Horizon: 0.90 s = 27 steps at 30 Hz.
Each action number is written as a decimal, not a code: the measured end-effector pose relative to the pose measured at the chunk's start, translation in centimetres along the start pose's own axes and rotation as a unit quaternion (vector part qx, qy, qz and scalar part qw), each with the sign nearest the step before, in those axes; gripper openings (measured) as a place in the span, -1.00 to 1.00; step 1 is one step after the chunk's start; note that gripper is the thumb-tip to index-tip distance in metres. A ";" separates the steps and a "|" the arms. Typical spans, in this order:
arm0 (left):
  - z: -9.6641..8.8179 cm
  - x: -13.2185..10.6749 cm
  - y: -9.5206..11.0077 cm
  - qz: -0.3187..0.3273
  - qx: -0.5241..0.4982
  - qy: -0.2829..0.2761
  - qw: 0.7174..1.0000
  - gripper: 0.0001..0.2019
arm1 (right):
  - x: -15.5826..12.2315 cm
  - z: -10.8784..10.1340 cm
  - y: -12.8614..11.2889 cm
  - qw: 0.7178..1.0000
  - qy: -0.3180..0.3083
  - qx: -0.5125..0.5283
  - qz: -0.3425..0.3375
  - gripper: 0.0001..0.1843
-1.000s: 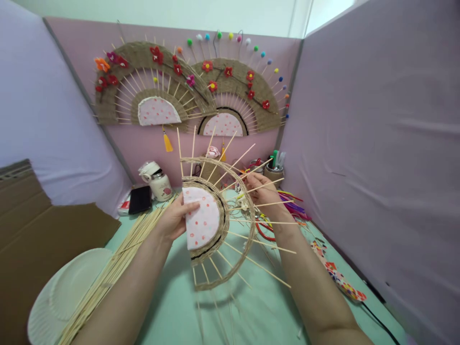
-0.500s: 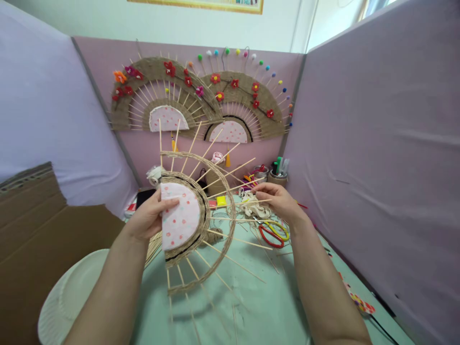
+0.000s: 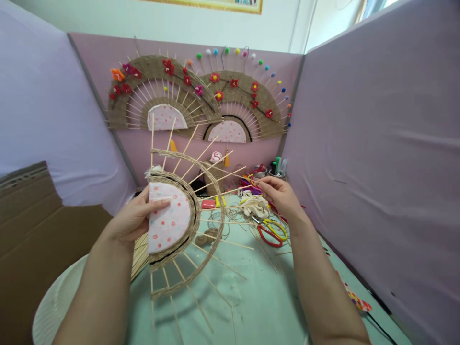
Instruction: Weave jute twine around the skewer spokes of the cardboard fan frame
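Observation:
My left hand [image 3: 138, 211] grips the straight edge of a half-round fan [image 3: 168, 223], thumb flat on its white cloth centre with pink-red dots. Brown twine and a black band ring the cloth. Thin wooden sticks spread out from there, and a second twine band [image 3: 220, 220] is woven across them. Beyond the stick tips, my right hand [image 3: 276, 191] pinches a thin strand of twine [image 3: 235, 174] that runs taut back toward the outer band. Behind and below that hand lie a bundle of cream cord [image 3: 255, 206] and scissors [image 3: 271, 235] with red and yellow handles.
Two finished-looking fans with felt flowers [image 3: 163, 67] hang on the pink back panel [image 3: 89, 52]. A twine ball [image 3: 208, 237] and loose sticks lie on the green table [image 3: 266, 297]. At left are a white plate [image 3: 50, 292] and cardboard [image 3: 46, 230]; a glue gun-like item [image 3: 357, 299] lies right.
The fan and my left hand have shifted slightly left. My right hand has moved a little up, away from the stick tips, and the twine strand now shows stretched between it and the fan.

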State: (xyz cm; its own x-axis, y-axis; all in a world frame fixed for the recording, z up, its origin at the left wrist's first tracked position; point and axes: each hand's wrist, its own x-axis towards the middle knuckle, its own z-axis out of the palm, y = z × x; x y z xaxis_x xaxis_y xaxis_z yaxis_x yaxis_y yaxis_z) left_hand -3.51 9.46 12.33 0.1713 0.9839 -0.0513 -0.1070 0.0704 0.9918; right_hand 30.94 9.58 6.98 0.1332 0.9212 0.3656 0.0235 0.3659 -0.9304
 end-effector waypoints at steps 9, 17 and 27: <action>-0.3 -0.2 0.2 0.008 0.008 0.008 1.000 -0.45 | -0.4 -0.4 -0.4 0.999 -0.042 -0.023 -0.002 -0.75; -0.2 -0.4 0.2 0.014 -0.010 0.012 1.000 -0.45 | -0.7 -0.7 -0.4 0.990 -0.126 -0.044 0.039 -0.76; 1.1 0.2 -0.3 0.024 -0.066 0.005 0.998 -0.50 | -0.9 2.3 0.6 0.952 -0.298 -0.002 0.071 -0.73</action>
State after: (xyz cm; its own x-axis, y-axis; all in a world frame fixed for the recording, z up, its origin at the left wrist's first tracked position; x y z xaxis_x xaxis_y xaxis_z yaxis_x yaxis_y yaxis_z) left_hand -2.34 9.45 12.16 0.1540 0.9881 -0.0063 -0.2429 0.0440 0.9690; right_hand 28.59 9.25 6.19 -0.4510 0.8731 0.1850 0.0514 0.2324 -0.9713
